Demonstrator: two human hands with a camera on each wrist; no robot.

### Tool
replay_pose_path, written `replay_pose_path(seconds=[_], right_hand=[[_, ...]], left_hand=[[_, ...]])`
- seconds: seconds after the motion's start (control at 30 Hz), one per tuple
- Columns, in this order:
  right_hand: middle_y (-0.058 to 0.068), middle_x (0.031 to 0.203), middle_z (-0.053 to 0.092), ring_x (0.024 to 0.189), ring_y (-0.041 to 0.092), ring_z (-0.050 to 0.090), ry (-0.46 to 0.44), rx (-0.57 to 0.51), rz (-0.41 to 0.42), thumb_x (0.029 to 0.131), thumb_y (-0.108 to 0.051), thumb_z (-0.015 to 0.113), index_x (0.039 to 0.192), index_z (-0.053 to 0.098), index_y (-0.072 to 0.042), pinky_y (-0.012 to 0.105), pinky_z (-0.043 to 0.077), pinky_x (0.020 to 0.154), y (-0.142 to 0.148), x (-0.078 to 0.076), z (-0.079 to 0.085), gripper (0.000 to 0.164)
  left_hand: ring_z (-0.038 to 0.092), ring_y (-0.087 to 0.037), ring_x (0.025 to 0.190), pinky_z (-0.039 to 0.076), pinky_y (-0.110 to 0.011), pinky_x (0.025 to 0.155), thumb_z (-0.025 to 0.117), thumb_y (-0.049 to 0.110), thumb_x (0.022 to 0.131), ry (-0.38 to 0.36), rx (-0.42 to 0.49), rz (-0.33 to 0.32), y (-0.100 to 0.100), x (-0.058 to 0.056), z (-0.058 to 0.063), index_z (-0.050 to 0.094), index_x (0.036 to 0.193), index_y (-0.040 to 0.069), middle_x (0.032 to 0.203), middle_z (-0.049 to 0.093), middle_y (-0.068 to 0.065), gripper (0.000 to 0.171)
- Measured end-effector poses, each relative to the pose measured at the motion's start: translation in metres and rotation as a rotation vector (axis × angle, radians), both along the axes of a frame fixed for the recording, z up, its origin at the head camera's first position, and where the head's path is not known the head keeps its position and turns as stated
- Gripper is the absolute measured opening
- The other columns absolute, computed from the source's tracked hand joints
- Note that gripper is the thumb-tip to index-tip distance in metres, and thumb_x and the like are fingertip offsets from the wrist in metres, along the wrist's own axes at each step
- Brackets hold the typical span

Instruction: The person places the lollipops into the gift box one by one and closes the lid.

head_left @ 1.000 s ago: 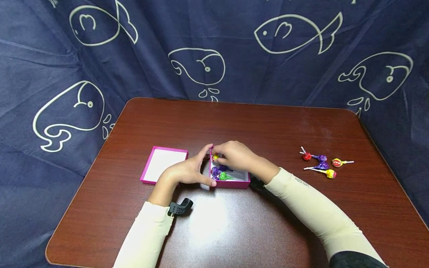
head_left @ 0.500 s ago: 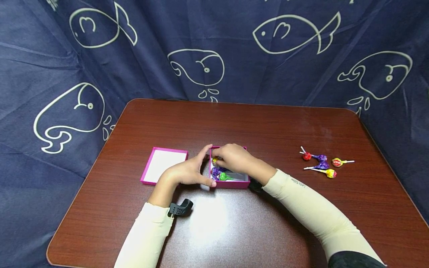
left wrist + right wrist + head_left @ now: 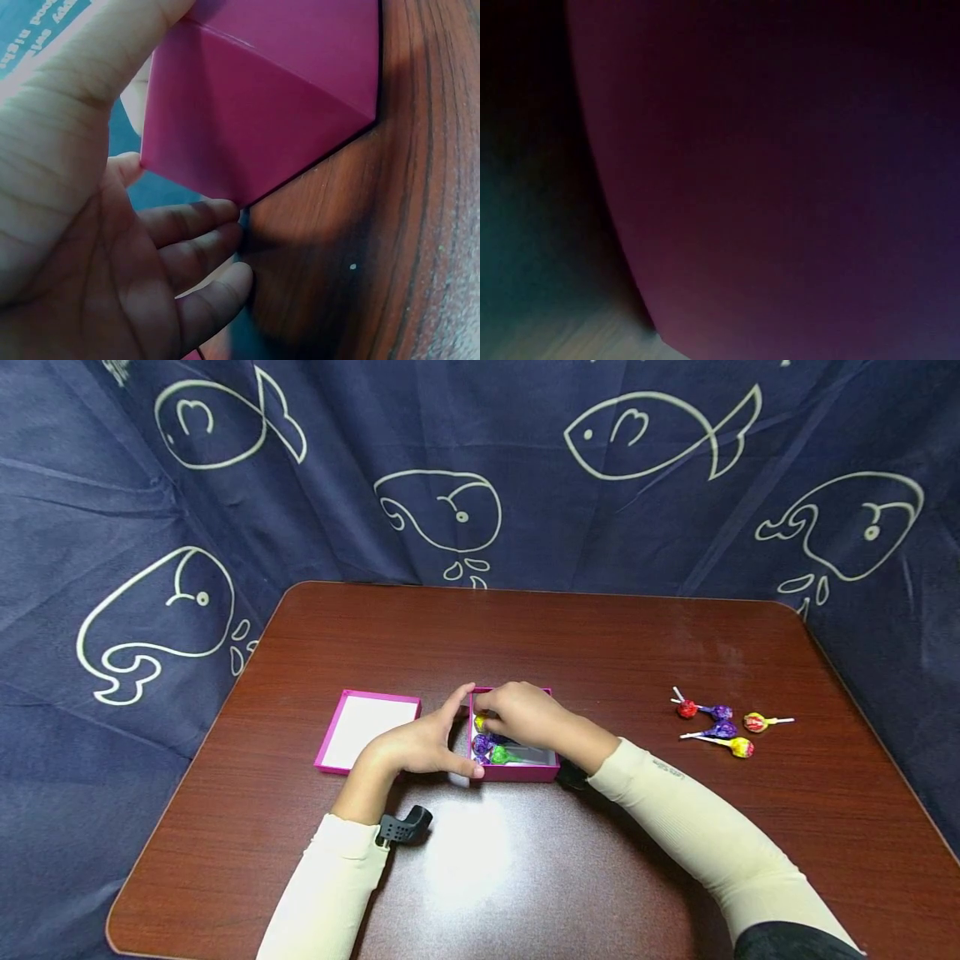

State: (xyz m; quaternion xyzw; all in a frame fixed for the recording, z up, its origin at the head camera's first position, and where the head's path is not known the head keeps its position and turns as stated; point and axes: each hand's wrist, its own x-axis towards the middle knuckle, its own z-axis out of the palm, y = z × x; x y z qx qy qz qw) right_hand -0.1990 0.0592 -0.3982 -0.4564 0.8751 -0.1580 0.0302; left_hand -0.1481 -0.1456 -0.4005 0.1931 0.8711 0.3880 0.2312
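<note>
Navy fabric (image 3: 540,539) printed with white fish and whales hangs behind a reddish-brown table (image 3: 577,877). Near the table's middle sits a pink box (image 3: 528,773), topless and white inside. Within its left part lie purple lollipops (image 3: 482,745), a green lollipop (image 3: 500,755) and, toward the back, a yellow lollipop (image 3: 480,723) (only partly in sight).

The right hand (image 3: 525,710) reaches into the box with bent fingers beside that yellow one; whether it grips the candy I cannot tell. The left hand (image 3: 416,745) is spread, thumb and a finger stretched to the near and far corners of the box's left end.

Just left stands a shallow pink tray (image 3: 367,732), white within. Well to the right, five loose lollipops (image 3: 723,730) lie on the wood: red, purple, yellow.

From the left wrist, the box's plain outer wall shows, along with the left palm and pale lettering (image 3: 34,37) on blue-green (unseen from the head). The right wrist view gives mostly a dark, blurred magenta surface.
</note>
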Motion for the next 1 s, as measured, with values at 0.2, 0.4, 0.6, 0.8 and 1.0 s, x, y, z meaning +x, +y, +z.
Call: replay_pose_path(seconds=[0.2,0.4,0.6,0.8,1.0], right_hand=[[-0.009,0.072,0.056,0.065,0.010,0.049,-0.013,-0.029,0.000,0.090,-0.015,0.073,0.084,0.064,-0.015,0.032,0.045,0.061,0.006,0.004,0.006,0.011],[0.001,0.098,0.072,0.089,0.017,0.066,-0.029,-0.115,-0.017,0.090,-0.010,0.072,0.102,0.073,-0.007,0.038,0.052,0.083,0.021,0.007,0.016,0.012],[-0.001,0.093,0.071,0.081,0.015,0.062,-0.092,-0.275,-0.126,0.091,-0.009,0.071,0.100,0.073,-0.007,0.036,0.051,0.075,0.044,0.009,0.033,0.010],[-0.003,0.093,0.070,0.082,0.013,0.060,-0.106,-0.391,-0.265,0.091,-0.010,0.071,0.098,0.073,-0.013,0.039,0.049,0.074,0.077,0.013,0.045,0.008],[-0.004,0.097,0.070,0.082,0.015,0.058,-0.113,-0.428,-0.430,0.093,-0.014,0.070,0.100,0.072,-0.016,0.033,0.044,0.070,0.114,0.015,0.051,0.008]], left_hand=[[0.039,-0.027,0.138,0.029,-0.045,0.113,0.087,0.041,0.075,0.010,-0.003,-0.004,0.001,0.000,0.000,0.000,0.159,0.018,0.157,0.029,-0.018,0.123],[0.037,-0.028,0.139,0.029,-0.046,0.113,0.087,0.041,0.075,0.002,-0.003,-0.006,0.001,0.001,-0.001,0.000,0.159,0.019,0.158,0.027,-0.019,0.123],[0.038,-0.027,0.139,0.030,-0.045,0.113,0.087,0.041,0.075,0.002,-0.011,0.004,0.002,0.001,-0.001,0.000,0.159,0.021,0.158,0.028,-0.018,0.123],[0.036,-0.028,0.139,0.029,-0.046,0.113,0.087,0.039,0.075,-0.001,-0.005,0.006,0.002,0.001,-0.001,0.000,0.159,0.020,0.159,0.025,-0.019,0.122],[0.034,-0.027,0.141,0.028,-0.045,0.114,0.087,0.039,0.075,-0.013,-0.006,0.008,0.003,0.000,0.000,0.000,0.159,0.021,0.161,0.022,-0.016,0.123]])
